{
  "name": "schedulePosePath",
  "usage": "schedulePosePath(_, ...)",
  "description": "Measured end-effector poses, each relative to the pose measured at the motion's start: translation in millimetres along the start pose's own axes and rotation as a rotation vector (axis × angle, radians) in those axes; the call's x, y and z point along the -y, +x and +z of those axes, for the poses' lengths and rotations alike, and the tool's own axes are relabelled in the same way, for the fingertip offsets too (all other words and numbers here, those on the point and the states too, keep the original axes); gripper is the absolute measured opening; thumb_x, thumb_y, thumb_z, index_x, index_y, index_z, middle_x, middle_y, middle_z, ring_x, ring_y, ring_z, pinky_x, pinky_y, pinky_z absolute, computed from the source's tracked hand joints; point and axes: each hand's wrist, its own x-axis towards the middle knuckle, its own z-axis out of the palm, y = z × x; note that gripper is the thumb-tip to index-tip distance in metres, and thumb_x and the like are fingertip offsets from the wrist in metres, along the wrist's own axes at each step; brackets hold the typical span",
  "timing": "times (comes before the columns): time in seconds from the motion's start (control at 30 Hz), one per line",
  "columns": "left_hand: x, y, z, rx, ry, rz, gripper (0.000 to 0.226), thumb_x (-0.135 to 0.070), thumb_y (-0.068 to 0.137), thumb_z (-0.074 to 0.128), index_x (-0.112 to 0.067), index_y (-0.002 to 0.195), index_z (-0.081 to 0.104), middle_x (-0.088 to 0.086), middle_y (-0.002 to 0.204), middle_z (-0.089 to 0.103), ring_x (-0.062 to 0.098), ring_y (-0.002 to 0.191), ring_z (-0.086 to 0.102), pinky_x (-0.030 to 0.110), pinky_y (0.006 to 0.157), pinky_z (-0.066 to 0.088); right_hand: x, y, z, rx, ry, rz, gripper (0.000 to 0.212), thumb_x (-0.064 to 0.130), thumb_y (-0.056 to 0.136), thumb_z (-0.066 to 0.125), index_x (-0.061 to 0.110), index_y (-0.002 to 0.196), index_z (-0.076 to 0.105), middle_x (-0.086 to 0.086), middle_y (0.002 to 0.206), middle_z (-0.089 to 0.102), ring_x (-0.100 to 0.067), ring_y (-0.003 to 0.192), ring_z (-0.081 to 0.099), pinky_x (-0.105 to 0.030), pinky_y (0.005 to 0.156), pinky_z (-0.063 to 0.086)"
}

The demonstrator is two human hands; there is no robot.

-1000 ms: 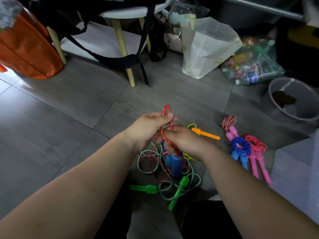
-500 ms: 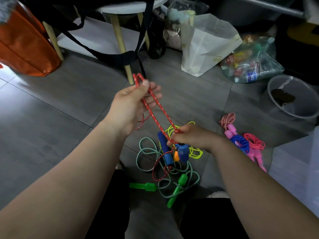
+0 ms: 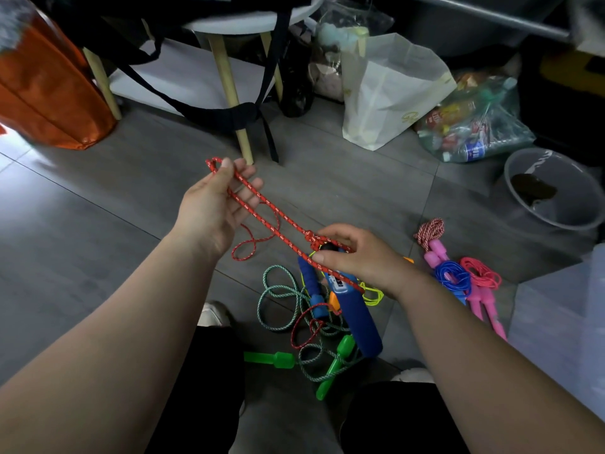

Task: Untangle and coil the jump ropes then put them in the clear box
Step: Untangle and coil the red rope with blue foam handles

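Red jump rope (image 3: 310, 238): braided cord, white flecks, rough weave. Green-white rope (image 3: 259, 308): same braided look. Blue handle (image 3: 357, 322) and green handle (image 3: 268, 359): smooth plastic, slight gloss. Blue coiled rope (image 3: 453, 278): glossy, smooth. Floor tiles (image 3: 98, 224): matt grey. Table leg (image 3: 226, 80): pale wood. Orange bag (image 3: 49, 93): shiny. White bag (image 3: 393, 90): creased paper.

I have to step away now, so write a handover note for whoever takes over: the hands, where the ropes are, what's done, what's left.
Left hand pinches the folded end of the red rope. Right hand pinches it beside a knot, with the blue handles below.
Green rope and yellow rope lie tangled on the floor.
Done: three coiled ropes lie to the right, not yet boxed.
Left: untangle and coil red, green and yellow, then put all in the clear box, apparently at the right edge.
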Motion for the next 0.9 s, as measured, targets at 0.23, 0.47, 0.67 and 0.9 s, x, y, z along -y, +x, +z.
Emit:
schedulePosePath(0.23, 9, -5, 7, 0.183, 0.121, -0.151, 0.018, -0.029, 0.096, 0.038, -0.024, 0.087, 0.052, -0.013, 0.062, 0.069, 0.003, 0.063, 0.066, 0.020, 0.061, 0.052, 7, -3, 9, -0.220, 0.137, -0.072, 0.028, 0.017, 0.081, 0.064, 0.022, 0.073, 0.038, 0.003, 0.069, 0.048, -0.010, 0.063, 0.047, -0.025, 0.061, 0.039)
schedulePosePath(0.47, 28, -19, 19, 0.344, 0.418, -0.196, 0.010, -0.014, 0.089, 0.054, -0.011, 0.083, 0.062, -0.005, 0.061, 0.068, 0.007, 0.061, 0.064, 0.012, 0.056, 0.053, 8, 0, 19, -0.251, 0.103, -0.117, 0.027, 0.018, 0.079, 0.066, 0.027, 0.074, 0.041, 0.006, 0.075, 0.054, -0.008, 0.068, 0.051, -0.029, 0.067, 0.043)
schedulePosePath(0.67, 22, -14, 12, 0.330, 0.355, -0.232, 0.012, -0.010, 0.089, 0.052, -0.006, 0.081, 0.060, -0.001, 0.050, 0.066, 0.003, 0.046, 0.063, 0.014, 0.049, 0.052, 11, -1, 10, -0.163, 0.141, -0.168, 0.025, 0.009, 0.079, 0.067, 0.030, 0.077, 0.053, 0.013, 0.074, 0.056, 0.004, 0.067, 0.055, -0.010, 0.067, 0.044)
schedulePosePath(0.9, 20, -12, 9, 0.280, 0.303, -0.197, 0.014, -0.008, 0.090, 0.050, -0.009, 0.080, 0.060, 0.000, 0.054, 0.068, 0.006, 0.052, 0.066, 0.017, 0.055, 0.055, 14, -2, 0, -0.386, 0.063, -0.206, 0.029, 0.001, 0.082, 0.060, 0.026, 0.068, 0.056, 0.011, 0.065, 0.055, 0.009, 0.054, 0.050, -0.003, 0.054, 0.037)
